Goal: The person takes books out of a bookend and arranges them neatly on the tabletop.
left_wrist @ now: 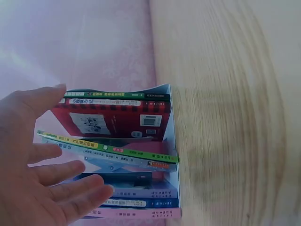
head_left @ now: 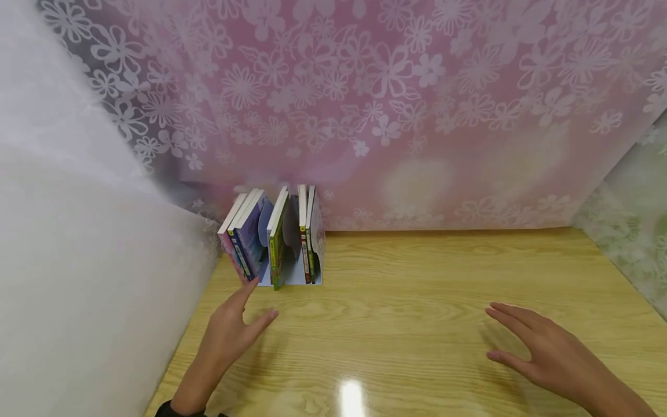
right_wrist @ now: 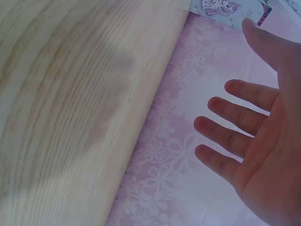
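Note:
My left hand [head_left: 226, 330] hovers over the table in front of a small light-blue book rack [head_left: 294, 277], its fingers spread and holding nothing. Several thin books stand in the rack in separate groups. In the left wrist view these include a red checked book [left_wrist: 124, 121], a tilted book with a green and yellow spine [left_wrist: 110, 149], a dark blue spine [left_wrist: 155, 203] and a pink one [left_wrist: 146, 213]. Far to the right, my right hand [head_left: 552, 353] is held above the table, also with nothing in it. The rack's pony-printed side panel [right_wrist: 230, 10] shows beyond the right thumb.
The wood-grain table [head_left: 406, 301] runs back to a pink flowered curtain [head_left: 333, 116]. A white sheet [head_left: 94, 260] closes off the left side, and a pale patterned cloth [head_left: 630, 226] hangs on the right. The rack stands at the back left.

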The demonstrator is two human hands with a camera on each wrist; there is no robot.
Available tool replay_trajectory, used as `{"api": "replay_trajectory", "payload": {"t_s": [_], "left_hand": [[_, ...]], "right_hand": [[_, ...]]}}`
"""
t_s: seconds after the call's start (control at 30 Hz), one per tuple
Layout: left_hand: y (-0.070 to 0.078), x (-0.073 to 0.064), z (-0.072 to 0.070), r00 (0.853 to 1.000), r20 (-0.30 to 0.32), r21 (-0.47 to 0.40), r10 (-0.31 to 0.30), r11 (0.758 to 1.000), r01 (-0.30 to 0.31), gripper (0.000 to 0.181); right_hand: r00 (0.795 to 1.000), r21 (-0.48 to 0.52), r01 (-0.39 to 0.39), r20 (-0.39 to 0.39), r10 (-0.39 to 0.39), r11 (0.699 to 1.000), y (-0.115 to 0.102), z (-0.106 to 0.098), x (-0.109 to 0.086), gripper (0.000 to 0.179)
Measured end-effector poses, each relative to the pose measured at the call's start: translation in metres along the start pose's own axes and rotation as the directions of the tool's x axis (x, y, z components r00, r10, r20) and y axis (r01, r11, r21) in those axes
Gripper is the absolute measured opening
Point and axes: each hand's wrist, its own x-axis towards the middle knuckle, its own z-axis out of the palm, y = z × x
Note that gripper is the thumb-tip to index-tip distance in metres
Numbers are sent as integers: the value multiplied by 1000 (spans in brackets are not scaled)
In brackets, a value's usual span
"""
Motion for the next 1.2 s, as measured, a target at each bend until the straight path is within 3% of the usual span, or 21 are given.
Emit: {"api": "replay_trajectory", "payload": {"t_s": [0.23,0.5,0.8,0.93,1.2], "left_hand": [[1,17,7,997,-72,-86,22,996,-28,80],[7,32,20,981,-191,-145,40,987,-68,71],[9,43,26,970,-240,-208,-36,978,-16,74],[6,50,27,965,-261,-237,-35,971,-29,71],[3,66,29,941,-339,-235,-1,968,-84,57]], "right_hand": [[1000,10,17,-3,-17,1000,-4,5,8,83],[999,3,50,-10,-50,999,-12,6,19,85],[994,22,105,-36,-104,994,-21,11,33,85],[993,25,115,-38,-114,993,-25,12,38,85],[982,59,182,-58,-179,981,-35,20,50,82]]}}
